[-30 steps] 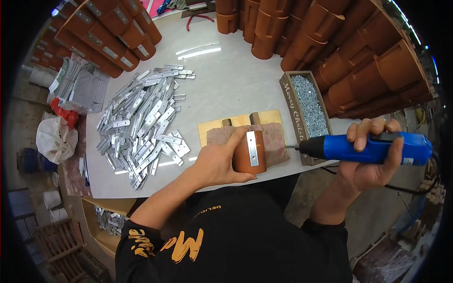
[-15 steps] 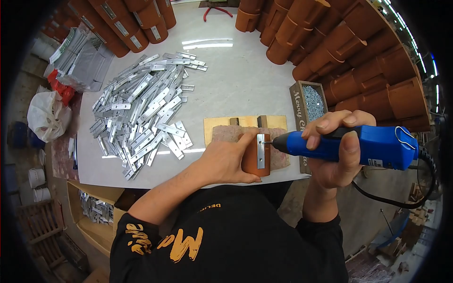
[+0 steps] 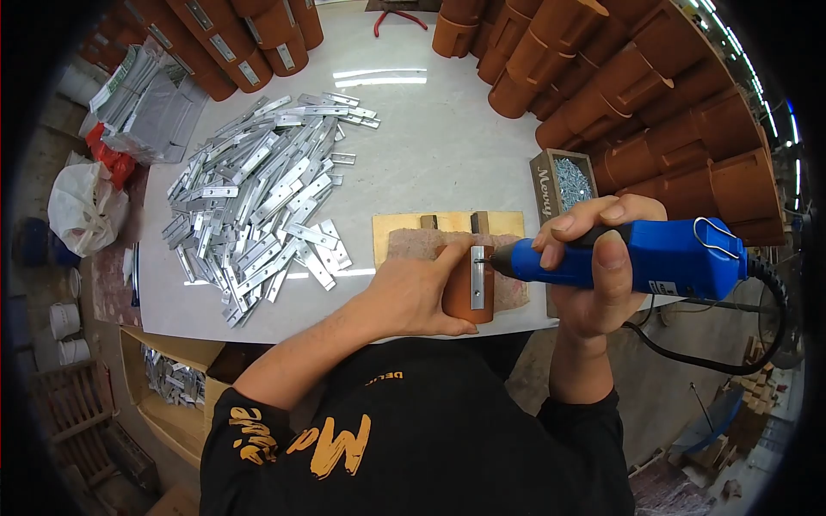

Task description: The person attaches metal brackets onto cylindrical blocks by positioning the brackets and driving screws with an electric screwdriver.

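My left hand (image 3: 413,292) is closed round a brown terracotta-coloured cylinder (image 3: 488,297) and steadies it on a folded cloth (image 3: 513,294). Along the cylinder's top lies a silver metal strip (image 3: 477,288) with holes. My right hand (image 3: 594,267) grips a blue corded electric screwdriver (image 3: 671,258), held level. Its black nose points left at the upper part of the strip, where the tip meets a screw or hole too small to make out. Under the cloth is a pale wooden board (image 3: 384,230) with two small blocks.
A heap of metal strips (image 3: 267,198) covers the table's left side. At the right stands a wooden box of screws (image 3: 571,182). Stacked brown cylinders (image 3: 619,77) line the back right, others (image 3: 232,43) the back left. Red-handled pliers (image 3: 400,17) lie far back. The cord (image 3: 688,361) hangs at the right.
My right hand has brought the screwdriver left, so its nose is closer to the strip. My left hand and the cylinder stay in place.
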A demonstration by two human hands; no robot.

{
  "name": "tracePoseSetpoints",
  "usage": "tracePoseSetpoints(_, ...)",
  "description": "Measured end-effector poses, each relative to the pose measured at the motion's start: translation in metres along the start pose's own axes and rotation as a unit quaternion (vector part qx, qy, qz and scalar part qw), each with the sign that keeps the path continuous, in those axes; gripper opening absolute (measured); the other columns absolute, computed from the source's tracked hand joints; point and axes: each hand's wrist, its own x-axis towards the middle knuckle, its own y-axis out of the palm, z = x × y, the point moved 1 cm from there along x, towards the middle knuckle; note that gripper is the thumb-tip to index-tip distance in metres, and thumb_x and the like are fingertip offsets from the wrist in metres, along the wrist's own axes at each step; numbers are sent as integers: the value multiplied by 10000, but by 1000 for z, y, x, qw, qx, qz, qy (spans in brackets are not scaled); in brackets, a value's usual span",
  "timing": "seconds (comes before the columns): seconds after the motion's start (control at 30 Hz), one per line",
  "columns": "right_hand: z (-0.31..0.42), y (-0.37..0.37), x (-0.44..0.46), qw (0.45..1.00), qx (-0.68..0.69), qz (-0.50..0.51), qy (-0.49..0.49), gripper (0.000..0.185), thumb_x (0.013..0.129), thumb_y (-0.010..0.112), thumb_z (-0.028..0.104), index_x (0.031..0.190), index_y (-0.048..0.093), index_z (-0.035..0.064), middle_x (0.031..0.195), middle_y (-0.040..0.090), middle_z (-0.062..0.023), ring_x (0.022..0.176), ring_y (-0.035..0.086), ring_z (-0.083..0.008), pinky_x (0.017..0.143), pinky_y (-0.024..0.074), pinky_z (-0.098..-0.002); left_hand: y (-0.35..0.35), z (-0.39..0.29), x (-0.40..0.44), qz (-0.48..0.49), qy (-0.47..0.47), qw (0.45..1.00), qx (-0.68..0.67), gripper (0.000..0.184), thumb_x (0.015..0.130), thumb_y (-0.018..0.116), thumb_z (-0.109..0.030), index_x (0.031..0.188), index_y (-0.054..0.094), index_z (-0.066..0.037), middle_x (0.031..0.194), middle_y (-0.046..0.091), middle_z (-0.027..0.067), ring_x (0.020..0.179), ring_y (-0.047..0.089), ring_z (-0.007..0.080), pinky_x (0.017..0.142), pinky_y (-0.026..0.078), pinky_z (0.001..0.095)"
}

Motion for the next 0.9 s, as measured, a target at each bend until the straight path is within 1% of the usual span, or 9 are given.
tracePoseSetpoints(0.03,0,1,1,1000,-3,2,-4,273,902,640,66,1080,434,66,869,655,-150,633,596,-121,603,539,-241,-1,0,0,3,-2,1000,-2,1054,638,810,-532,1447,289,-102,819,655,228,807,661,432,713,521,477)
tracePoseSetpoints(0.13,-2,-1,0,997,-74,26,-20,248,946,574,203,1096,441,56,840,615,-138,602,583,-147,604,545,-332,-1,-1,0,1,2,1000,-6,1055,633,815,-525,1446,292,-101,849,658,239,827,661,434,725,524,475)
tracePoseSetpoints(0.23,-3,-1,0,997,-69,30,-16,238,949,571,201,1083,436,57,819,603,-126,590,573,-142,591,541,-326,0,1,1,-14,19,1000,-11,1059,626,825,-509,1444,295,-96,894,660,252,850,661,437,741,529,472)
tracePoseSetpoints(0.43,-4,2,-4,996,-84,32,7,233,944,584,180,1068,431,54,805,593,-117,600,568,-139,617,540,-321,0,2,2,-4,9,1000,-26,1053,622,835,-488,1439,302,-91,968,658,262,900,654,447,779,530,477)
tracePoseSetpoints(0.6,-7,2,-1,993,-104,58,-2,232,942,589,162,1064,427,49,802,592,-116,603,558,-136,635,540,-321,-1,1,2,1,8,999,-40,1048,630,833,-489,1431,303,-70,1009,650,272,937,645,454,799,524,476)
tracePoseSetpoints(0.73,-12,4,0,993,-102,60,-6,230,933,602,145,1053,434,44,794,595,-119,600,556,-132,626,539,-313,1,3,2,-8,16,999,-42,1043,634,830,-496,1424,311,-56,1010,653,269,930,647,453,795,523,479)
tracePoseSetpoints(0.8,-19,4,-1,995,-85,50,-7,299,853,664,-6,1069,457,4,857,591,-98,680,579,-113,628,509,-259,2,4,2,-19,25,999,-42,1035,636,828,-496,1418,318,-48,1014,654,264,927,647,450,793,523,478)
tracePoseSetpoints(0.87,-19,7,0,995,-87,48,-2,302,842,674,-34,1057,465,-1,856,597,-103,679,582,-111,621,509,-248,9,9,3,-49,50,997,-28,1060,622,822,-517,1419,310,-41,931,664,248,842,661,434,723,523,472)
tracePoseSetpoints(0.9,-16,10,1,994,-97,50,5,254,871,653,12,1037,461,14,824,606,-119,637,574,-119,613,523,-264,10,10,3,-63,64,996,-22,1073,615,818,-527,1419,306,-37,889,670,239,799,667,426,688,523,468)
